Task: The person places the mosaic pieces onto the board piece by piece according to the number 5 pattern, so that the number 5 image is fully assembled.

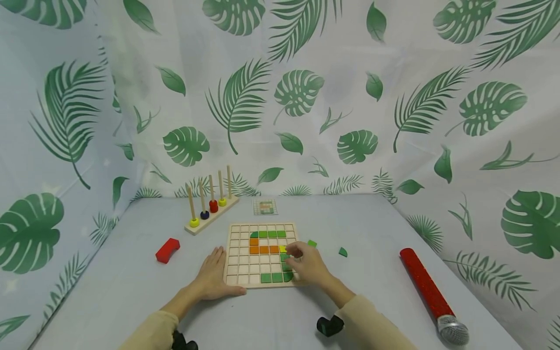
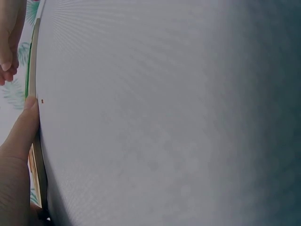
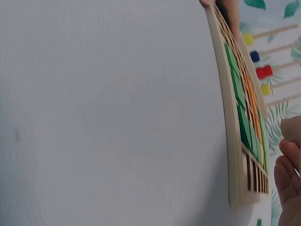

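A square wooden grid board (image 1: 238, 256) lies on the table with green, orange and yellow tiles in some compartments. My left hand (image 1: 213, 278) rests at its left side, fingers straight along the edge and thumb by the near corner. In the left wrist view the thumb (image 2: 26, 127) touches the board's rim. My right hand (image 1: 308, 262) hovers over the board's right side, fingers bent and apart from the thumb, with nothing visible between them. Close to its fingertips sits a yellow tile (image 1: 282, 249), partly covered. Green tiles (image 1: 276, 277) fill part of the near row.
Beyond the board lies a small pattern card (image 1: 264, 207). A wooden peg stand (image 1: 214, 215) with coloured beads is at back left, a red block (image 1: 167, 250) at left. Loose green pieces (image 1: 343, 252) lie right of the board. Further right is a red microphone (image 1: 430, 291).
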Tool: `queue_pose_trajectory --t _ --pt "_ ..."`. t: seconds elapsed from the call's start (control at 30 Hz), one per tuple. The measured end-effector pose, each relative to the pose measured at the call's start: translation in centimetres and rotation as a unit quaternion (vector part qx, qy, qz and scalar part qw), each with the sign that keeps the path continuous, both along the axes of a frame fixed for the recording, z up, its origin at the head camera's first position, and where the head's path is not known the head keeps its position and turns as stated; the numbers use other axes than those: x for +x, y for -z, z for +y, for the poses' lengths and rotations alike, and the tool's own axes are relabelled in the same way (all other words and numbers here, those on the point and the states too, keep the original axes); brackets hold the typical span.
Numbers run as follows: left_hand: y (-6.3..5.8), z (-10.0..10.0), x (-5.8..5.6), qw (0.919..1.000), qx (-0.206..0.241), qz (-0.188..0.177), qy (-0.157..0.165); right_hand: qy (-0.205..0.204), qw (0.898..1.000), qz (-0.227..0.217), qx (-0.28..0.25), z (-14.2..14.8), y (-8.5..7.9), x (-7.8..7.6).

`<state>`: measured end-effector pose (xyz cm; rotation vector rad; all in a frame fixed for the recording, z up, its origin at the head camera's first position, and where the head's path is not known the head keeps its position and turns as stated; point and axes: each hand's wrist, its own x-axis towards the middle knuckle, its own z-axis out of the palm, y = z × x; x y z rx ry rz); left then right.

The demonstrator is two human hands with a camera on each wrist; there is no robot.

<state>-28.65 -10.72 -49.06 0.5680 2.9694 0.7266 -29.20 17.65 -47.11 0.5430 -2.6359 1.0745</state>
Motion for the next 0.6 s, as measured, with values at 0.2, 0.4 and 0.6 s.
queue_pose_trajectory --t 0.2,0.4,0.6 --pt "0.2 0.0 -0.1 1.0000 -0.004 0.000 0.000 0.060 0.998 0.000 -0.017 2.4 0.0 -0.6" --pt "0.2 -0.1 0.0 1.0000 -0.002 0.002 0.002 0.097 0.995 0.001 -0.014 4.6 0.1 -0.8" --pt "0.1 -0.1 0.0 1.0000 -0.003 -0.001 0.001 0.118 0.993 0.006 -0.004 6.7 0.0 -0.9"
